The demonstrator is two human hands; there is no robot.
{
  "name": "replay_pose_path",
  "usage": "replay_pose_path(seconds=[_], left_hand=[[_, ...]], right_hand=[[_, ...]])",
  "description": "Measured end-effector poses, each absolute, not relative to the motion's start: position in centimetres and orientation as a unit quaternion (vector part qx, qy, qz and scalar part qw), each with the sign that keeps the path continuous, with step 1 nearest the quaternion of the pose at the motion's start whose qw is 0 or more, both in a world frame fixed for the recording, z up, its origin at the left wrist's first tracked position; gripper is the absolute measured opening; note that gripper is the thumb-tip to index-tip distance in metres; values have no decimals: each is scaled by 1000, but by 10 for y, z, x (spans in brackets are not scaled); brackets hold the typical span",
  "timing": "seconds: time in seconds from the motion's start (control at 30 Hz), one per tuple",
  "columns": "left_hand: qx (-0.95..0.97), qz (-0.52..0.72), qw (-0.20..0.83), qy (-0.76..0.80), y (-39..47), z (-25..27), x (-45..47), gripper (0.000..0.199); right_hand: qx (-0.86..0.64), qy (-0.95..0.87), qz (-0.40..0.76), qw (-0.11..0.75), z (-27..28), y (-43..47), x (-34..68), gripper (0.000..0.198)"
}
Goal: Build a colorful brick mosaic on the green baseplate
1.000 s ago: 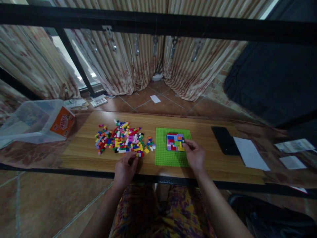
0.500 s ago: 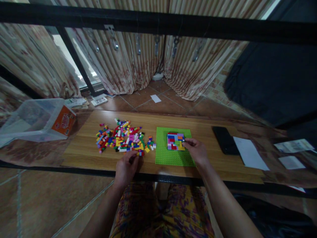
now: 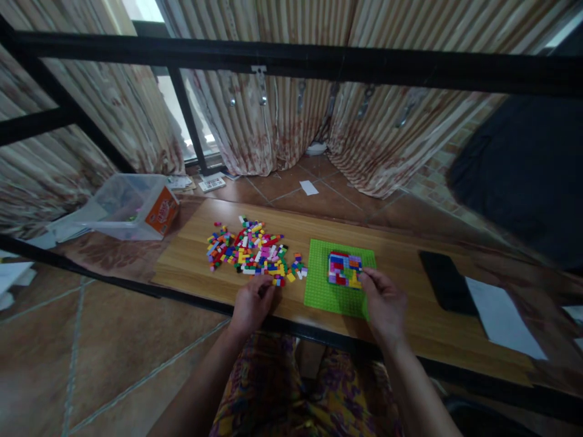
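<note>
On a green studded baseplate [image 3: 317, 292] sits a square patch of coloured toy bricks [image 3: 342, 271], in red, blue, purple, yellow and others. My right hand [image 3: 385, 298] is at the patch's right edge, thumb and fingers pinched together; what is between the fingertips is too small to make out. To the left lies a loose pile of mixed toy bricks [image 3: 257, 250]. At its front edge my left hand [image 3: 252, 302] rests with curled, closed fingers, beside a small red and blue brick piece [image 3: 279, 282]. Its fingertips are partly hidden.
The wooden board [image 3: 182, 258] carries a black phone-like slab [image 3: 447, 282] and a white paper sheet [image 3: 503, 318] on the right. A clear plastic box [image 3: 122, 203] with an orange label stands at the far left. A black metal bar [image 3: 291, 57] crosses above, before striped curtains.
The view has swung left, so everything sits further right in the picture. Both hands stay at nearly the same places, left by the pile and right by the patch.
</note>
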State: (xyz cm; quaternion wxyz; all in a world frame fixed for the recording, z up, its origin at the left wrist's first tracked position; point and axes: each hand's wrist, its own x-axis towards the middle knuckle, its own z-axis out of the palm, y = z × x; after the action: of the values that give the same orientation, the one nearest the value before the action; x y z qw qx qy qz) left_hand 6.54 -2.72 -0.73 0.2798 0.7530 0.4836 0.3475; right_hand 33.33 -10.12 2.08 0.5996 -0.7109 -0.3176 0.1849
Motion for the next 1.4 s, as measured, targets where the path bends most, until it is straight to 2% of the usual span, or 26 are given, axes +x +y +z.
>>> replay_pose_path(seconds=[0.3,0.67,0.77,0.87,1.03,1.1,1.27,1.4], left_hand=[[750,352,301,472,-31,-1,63,10],[729,369,345,463,-33,17,51,7],[725,367,344,470,-32,18,51,7],[728,360,348,470,-34,16,52,8],[737,339,371,453,-36,9,57,11],[719,350,385,460,-36,7,58,13],[633,406,480,452,-35,17,67,26],[571,450,548,414,-39,32,82,24]], right_hand=[[-639,-577,234,451,23,-74,249,20],[-655,-694,126,271,20,1,195,17],[-661,-699,121,246,21,7,191,14],[-650,-682,166,293,19,7,196,15],[-610,-517,339,495,16,-7,210,18],[-594,-446,391,543,18,-15,212,21],[-552,-370,465,585,30,-37,208,23],[-531,-333,481,613,39,-54,201,19]])
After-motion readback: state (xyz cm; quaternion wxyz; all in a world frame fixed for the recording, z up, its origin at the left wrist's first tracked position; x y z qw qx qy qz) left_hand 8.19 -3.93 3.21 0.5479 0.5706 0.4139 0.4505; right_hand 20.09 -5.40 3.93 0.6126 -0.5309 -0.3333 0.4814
